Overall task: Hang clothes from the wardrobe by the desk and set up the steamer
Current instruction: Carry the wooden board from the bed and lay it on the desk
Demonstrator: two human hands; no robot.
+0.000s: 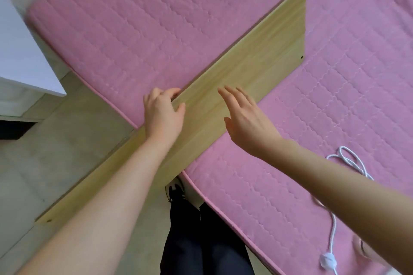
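Note:
A long pale wooden board [257,51] lies slantwise across the pink quilted mattress [134,29], its near end sticking out over the floor. My left hand [162,114] grips the board's left edge, fingers curled over the rim and thumb on top. My right hand [245,118] hovers just above the board's middle with straight, spread fingers and holds nothing. No clothes or steamer body show in this view.
A white cord [348,163] with an inline switch [327,261] lies coiled on the mattress at the right. A white desk corner [26,69] stands at the left. Beige floor [55,152] and my dark-trousered legs [201,241] are below.

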